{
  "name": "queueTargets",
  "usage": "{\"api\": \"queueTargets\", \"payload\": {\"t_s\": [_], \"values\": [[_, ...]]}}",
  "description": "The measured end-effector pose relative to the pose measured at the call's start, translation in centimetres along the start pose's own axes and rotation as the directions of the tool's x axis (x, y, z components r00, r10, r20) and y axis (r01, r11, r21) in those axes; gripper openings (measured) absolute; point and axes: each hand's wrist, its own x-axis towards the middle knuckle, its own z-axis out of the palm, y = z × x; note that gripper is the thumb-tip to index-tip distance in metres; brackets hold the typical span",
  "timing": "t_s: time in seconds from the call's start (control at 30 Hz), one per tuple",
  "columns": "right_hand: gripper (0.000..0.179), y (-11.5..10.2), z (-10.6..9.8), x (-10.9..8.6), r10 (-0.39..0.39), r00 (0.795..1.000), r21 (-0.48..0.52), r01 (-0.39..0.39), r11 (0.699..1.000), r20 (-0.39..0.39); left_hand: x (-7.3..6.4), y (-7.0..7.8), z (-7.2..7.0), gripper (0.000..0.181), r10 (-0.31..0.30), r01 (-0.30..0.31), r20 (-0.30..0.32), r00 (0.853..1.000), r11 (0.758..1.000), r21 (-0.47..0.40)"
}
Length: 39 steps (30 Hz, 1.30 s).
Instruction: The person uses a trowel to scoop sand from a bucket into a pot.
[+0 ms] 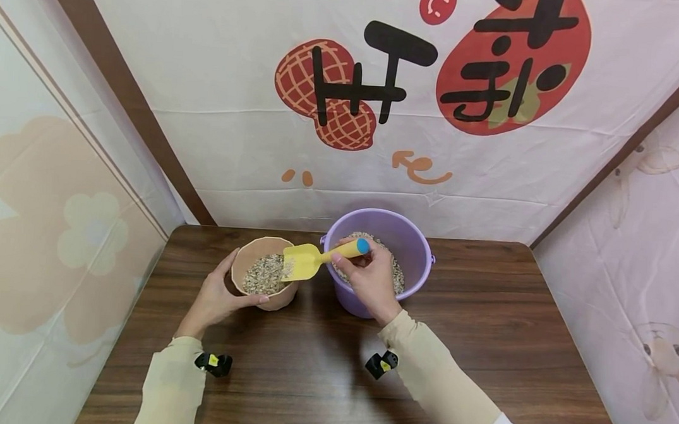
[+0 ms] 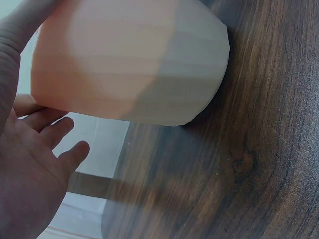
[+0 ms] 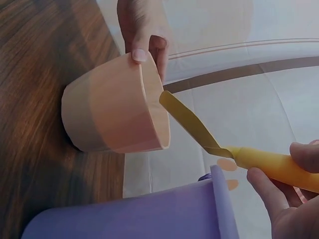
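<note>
My left hand (image 1: 217, 300) grips the rim of a peach-coloured pot (image 1: 280, 301), thumb on the near side and fingers round the left. Pale grainy flakes (image 1: 264, 274) lie inside the pot. In my right hand (image 1: 372, 280) is a small yellow shovel (image 1: 303, 261) with a blue handle end, pinched by the handle. Its blade reaches over the pot's right rim, tilted down to the left, with a few flakes on it. The right wrist view shows the blade tip at the pot's mouth (image 3: 157, 119). Below my right hand stands a purple bucket (image 1: 416, 250), partly hidden, holding more flakes.
The dark wooden table (image 1: 482, 332) carries both containers near its back edge. Behind it hangs a printed white cloth (image 1: 234, 150), with more cloth panels at both sides. The bucket's rim stands close to the pot's right.
</note>
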Motion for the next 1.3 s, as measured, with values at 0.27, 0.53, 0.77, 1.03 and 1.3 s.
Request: {"api": "queueTargets", "payload": {"t_s": [0.27, 0.53, 0.77, 1.03, 1.3], "values": [[0.025, -0.3, -0.2, 0.2, -0.069, 0.998, -0.074, 0.070, 0.995, 0.011, 0.1, -0.2, 0.1, 0.127, 0.007, -0.007, 0.001, 1.000, 1.000, -0.006], [0.024, -0.5, -0.2, 0.2, -0.111, 0.994, -0.080, 0.112, 0.990, 0.016, 0.1, -0.2, 0.1, 0.128, 0.005, -0.005, 0.006, 1.000, 1.000, -0.016], [0.025, -0.7, -0.8, 0.2, -0.123, 0.992, -0.012, 0.123, 0.992, 0.001, 0.2, -0.2, 0.1, 0.129, 0.005, -0.005, 0.007, 1.000, 1.000, -0.016], [0.024, -1.4, -1.9, 0.1, -0.066, 0.997, 0.118, 0.069, 0.991, -0.028, 0.1, -0.2, 0.1, 0.129, 0.001, -0.001, 0.010, 1.000, 1.000, -0.013], [0.033, -1.6, -3.2, -0.3, 0.042, 0.998, 0.296, -0.029, 0.955, -0.039, 0.1, -0.2, 0.1, 0.129, 0.003, -0.003, 0.007, 1.000, 1.000, -0.009]]}}
